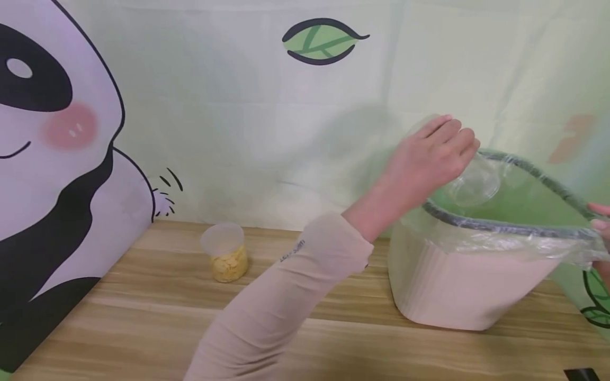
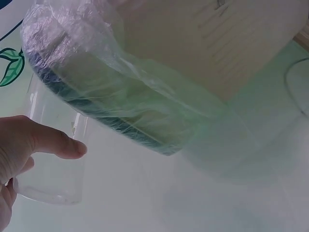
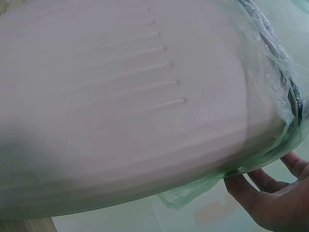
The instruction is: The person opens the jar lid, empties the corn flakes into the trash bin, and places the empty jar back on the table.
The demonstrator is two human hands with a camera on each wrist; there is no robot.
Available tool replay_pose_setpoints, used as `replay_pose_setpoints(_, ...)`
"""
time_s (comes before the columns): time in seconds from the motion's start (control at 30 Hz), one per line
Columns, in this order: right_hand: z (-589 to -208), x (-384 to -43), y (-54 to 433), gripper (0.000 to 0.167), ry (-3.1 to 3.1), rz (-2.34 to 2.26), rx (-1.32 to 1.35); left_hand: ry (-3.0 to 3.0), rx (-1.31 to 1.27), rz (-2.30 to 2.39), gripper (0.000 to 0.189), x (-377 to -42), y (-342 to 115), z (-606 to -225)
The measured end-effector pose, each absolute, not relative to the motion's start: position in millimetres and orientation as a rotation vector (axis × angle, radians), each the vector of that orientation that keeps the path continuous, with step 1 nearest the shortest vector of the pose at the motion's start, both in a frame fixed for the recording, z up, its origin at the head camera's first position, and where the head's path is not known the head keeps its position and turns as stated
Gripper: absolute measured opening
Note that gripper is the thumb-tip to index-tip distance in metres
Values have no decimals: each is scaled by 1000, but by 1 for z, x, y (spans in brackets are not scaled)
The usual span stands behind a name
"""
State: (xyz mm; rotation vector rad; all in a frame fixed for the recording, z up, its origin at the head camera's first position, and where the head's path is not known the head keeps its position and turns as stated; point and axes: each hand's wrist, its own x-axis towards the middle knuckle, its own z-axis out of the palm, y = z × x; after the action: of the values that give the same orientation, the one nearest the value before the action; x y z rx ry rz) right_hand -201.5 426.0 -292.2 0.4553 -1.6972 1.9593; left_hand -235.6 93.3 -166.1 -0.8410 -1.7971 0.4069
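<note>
My left hand (image 1: pixel 429 156) grips a clear plastic cup (image 2: pixel 58 171) with its thumb across the side. In the head view the cup is tipped, its round end over the opening of a pale waste bin (image 1: pixel 467 286). A thin transparent green liner (image 2: pixel 140 92) lines the bin and folds over its dark rim. At the right edge of the head view, my right hand (image 1: pixel 602 225) holds the bin's rim through the liner. The right wrist view shows the fingers of my right hand (image 3: pixel 270 193) curled against the bin's lined edge.
A clear tub (image 1: pixel 229 262) partly filled with yellow flakes stands on the wooden table (image 1: pixel 157 296), left of my left forearm. Behind is a wall cloth printed with a panda (image 1: pixel 90 106) and leaves. A black object (image 1: pixel 581 374) shows at the bottom right.
</note>
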Motion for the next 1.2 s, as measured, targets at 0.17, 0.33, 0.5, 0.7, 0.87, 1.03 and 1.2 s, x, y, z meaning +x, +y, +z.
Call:
replay_pose_setpoints(0.17,-291,-201,427,40,-1683,2031,417,-1781,-837,364,51,-236,93,-166)
replay_pose_setpoints(0.33,-291,-199,427,39,-1655,2070,425,-1764,-811,305,48,-237,93,-166)
replay_pose_setpoints(0.5,-290,-197,426,38,-1679,2018,436,-1785,-820,321,46,-237,94,-170)
replay_pose_setpoints(0.7,-286,-195,423,38,-1651,2078,416,-1881,-812,287,39,-237,87,-171)
replay_pose_setpoints(0.87,-283,-194,420,38,-1696,2047,370,-2069,-805,316,43,-234,73,-166)
replay_pose_setpoints(1.03,-282,-195,418,38,-1765,2015,315,-2216,-800,234,54,-233,58,-163)
replay_pose_setpoints(1.2,-282,-196,420,40,-1792,1987,299,-2245,-789,138,55,-234,48,-165)
